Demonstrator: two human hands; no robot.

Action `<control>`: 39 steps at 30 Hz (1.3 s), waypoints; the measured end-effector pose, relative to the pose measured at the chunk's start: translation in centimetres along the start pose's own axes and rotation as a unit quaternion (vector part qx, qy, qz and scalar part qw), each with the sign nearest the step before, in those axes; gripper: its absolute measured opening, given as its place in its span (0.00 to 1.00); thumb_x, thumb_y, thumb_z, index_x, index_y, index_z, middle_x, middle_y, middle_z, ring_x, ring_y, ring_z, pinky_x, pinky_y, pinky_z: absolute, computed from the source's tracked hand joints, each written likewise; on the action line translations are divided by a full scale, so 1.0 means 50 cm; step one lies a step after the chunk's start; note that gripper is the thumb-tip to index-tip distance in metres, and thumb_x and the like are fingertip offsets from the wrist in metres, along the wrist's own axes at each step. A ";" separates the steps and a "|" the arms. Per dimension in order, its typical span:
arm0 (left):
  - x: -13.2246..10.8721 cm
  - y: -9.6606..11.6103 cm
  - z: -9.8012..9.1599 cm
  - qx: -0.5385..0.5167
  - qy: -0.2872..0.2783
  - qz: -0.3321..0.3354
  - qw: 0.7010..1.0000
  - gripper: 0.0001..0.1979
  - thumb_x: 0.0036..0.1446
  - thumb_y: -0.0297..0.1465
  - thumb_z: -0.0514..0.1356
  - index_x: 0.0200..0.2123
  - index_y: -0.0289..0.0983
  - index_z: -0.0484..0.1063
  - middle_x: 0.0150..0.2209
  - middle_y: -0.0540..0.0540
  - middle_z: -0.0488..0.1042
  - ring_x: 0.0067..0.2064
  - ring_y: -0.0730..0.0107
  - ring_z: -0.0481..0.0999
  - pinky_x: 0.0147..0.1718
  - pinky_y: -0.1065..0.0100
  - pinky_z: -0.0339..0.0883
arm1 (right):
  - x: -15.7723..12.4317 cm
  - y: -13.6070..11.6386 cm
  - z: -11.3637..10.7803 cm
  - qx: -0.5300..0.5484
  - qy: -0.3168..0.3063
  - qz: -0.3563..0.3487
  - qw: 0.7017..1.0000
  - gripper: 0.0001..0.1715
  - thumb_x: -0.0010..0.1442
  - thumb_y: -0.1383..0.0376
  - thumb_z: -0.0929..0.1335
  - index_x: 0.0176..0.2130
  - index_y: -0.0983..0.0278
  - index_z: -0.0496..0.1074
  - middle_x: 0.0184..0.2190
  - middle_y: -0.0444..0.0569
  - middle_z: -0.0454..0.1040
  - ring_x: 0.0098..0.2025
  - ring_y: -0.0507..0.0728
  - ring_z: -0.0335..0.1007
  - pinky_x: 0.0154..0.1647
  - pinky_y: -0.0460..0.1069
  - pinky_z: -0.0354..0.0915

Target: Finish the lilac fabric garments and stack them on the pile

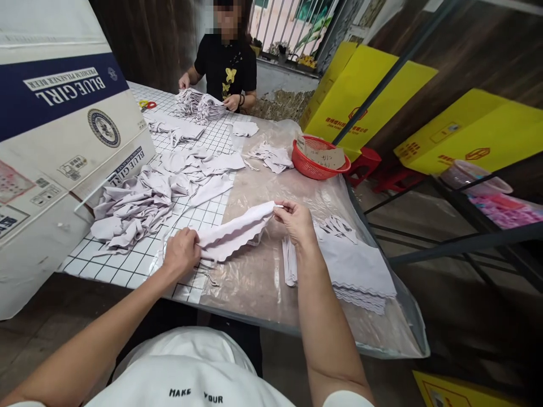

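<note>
Here, from where I stand, the left hand (182, 251) and right hand (297, 221) each have fingers (287, 206) pinched closed on an end of the pale scalloped cloth (237, 226), stretched between them over the desk (254, 291)

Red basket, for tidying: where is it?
In the head view, the red basket sits right of centre on the table, just right of a small cloth pile.
</note>
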State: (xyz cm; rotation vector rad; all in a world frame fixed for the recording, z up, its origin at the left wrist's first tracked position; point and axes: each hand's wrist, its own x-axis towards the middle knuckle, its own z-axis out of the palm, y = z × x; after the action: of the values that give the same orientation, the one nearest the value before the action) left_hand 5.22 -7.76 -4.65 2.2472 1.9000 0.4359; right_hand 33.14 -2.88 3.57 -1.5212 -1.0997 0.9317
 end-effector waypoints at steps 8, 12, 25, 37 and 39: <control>0.122 -0.028 -0.172 -0.072 0.042 -0.104 0.991 0.02 0.51 0.25 0.57 0.29 0.37 0.69 0.32 0.45 0.74 0.34 0.61 0.74 0.32 0.65 0.65 | 0.029 -0.010 -0.005 0.042 0.033 0.007 0.999 0.11 0.47 0.64 0.74 0.33 0.66 0.74 0.22 0.40 0.71 0.27 0.49 0.71 0.34 0.46 0.74; 0.164 0.007 -0.281 -0.152 0.052 -0.133 0.978 0.06 0.54 0.25 0.56 0.36 0.32 0.72 0.31 0.49 0.73 0.30 0.73 0.70 0.33 0.70 0.64 | 0.032 -0.044 -0.018 0.056 0.055 -0.031 0.996 0.12 0.48 0.62 0.73 0.34 0.65 0.74 0.23 0.40 0.71 0.27 0.49 0.70 0.33 0.45 0.73; 0.034 -0.110 -0.174 -0.103 -0.230 0.173 0.952 0.04 0.53 0.31 0.57 0.29 0.39 0.71 0.30 0.46 0.75 0.28 0.65 0.72 0.27 0.67 0.62 | -0.183 0.064 -0.107 -0.229 -0.207 0.017 0.951 0.13 0.57 0.57 0.68 0.32 0.64 0.76 0.25 0.43 0.72 0.26 0.52 0.65 0.28 0.46 0.62; 0.048 0.108 0.073 -0.164 -0.030 0.318 0.933 0.08 0.59 0.24 0.53 0.38 0.36 0.71 0.42 0.39 0.71 0.43 0.57 0.69 0.42 0.58 0.67 | -0.057 0.110 0.004 -0.528 -0.147 -0.141 0.825 0.05 0.55 0.72 0.71 0.31 0.62 0.76 0.36 0.50 0.71 0.44 0.58 0.66 0.45 0.50 0.62; 0.066 0.098 0.074 -0.159 -0.016 0.296 0.942 0.11 0.59 0.26 0.56 0.44 0.35 0.71 0.46 0.37 0.71 0.48 0.54 0.68 0.45 0.55 0.67 | -0.073 0.108 -0.003 -0.517 -0.164 -0.187 0.819 0.05 0.58 0.71 0.70 0.31 0.62 0.75 0.36 0.50 0.71 0.44 0.59 0.66 0.45 0.51 0.62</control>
State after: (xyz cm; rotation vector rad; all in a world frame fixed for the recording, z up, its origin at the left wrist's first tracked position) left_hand 11.49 -5.18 -6.22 2.5258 1.0030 0.7165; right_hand 33.25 -6.89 -1.57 -1.8680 -2.3054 0.2679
